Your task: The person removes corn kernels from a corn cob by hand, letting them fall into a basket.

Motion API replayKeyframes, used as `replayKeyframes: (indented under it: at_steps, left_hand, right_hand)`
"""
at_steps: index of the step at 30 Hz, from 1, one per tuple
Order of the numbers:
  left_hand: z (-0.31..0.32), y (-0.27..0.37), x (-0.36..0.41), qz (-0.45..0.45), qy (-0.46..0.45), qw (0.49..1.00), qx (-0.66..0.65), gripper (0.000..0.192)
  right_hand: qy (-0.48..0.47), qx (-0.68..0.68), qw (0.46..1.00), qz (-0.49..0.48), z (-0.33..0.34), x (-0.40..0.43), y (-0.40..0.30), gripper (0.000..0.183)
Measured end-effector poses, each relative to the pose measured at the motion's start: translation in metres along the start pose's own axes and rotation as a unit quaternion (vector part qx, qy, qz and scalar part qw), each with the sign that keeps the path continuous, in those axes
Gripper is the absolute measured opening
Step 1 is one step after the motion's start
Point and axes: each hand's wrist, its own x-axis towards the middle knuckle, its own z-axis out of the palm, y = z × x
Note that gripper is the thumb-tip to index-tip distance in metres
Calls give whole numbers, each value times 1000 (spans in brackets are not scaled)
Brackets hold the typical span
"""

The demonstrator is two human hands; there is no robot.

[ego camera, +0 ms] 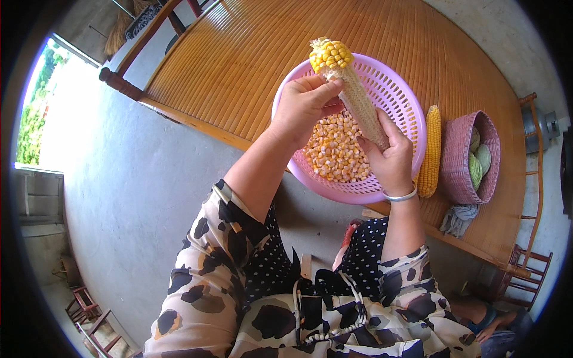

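Both my hands are on one corn cob (358, 96), mostly bare, with yellow kernels only around its far end. My left hand (309, 100) pinches the cob just below those kernels with thumb and fingers. Around the cob's near end my right hand (388, 154) is closed, a silver bangle on its wrist. Beneath them is a pink plastic colander (405, 96) at the table's edge, holding a heap of loose corn kernels (338, 152). A full yellow corn cob (430, 152) lies to the right of the colander.
A pink woven basket (461, 156) with balls of yarn (476, 170) lies right of the full cob, near a grey cloth (459, 220). All rest on a slatted bamboo surface (250, 58) with a wooden frame. Another person's hand (488, 329) shows at the lower right.
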Motion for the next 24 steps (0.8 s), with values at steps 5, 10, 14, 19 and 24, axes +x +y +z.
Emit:
replayKeyframes:
  at_steps: [5, 10, 14, 19, 24]
  left_hand:
    - [2, 8, -2, -22, -12, 999, -35, 30]
    - [-5, 9, 2, -59, 4, 998, -3, 44]
    - [1, 7, -2, -44, 44, 997, 49, 48]
    - [7, 6, -5, 17, 46, 997, 53, 38]
    - [2, 4, -4, 25, 23, 998, 53, 37]
  right_hand:
    - [2, -2, 1000, -1, 1, -1, 5, 54]
    - [12, 11, 1000, -6, 2, 0, 2, 53]
    - [14, 1, 1000, -7, 3, 0, 0, 53]
    - [12, 11, 1000, -1, 1, -1, 1, 52]
    - [14, 5, 1000, -5, 1, 0, 2, 51]
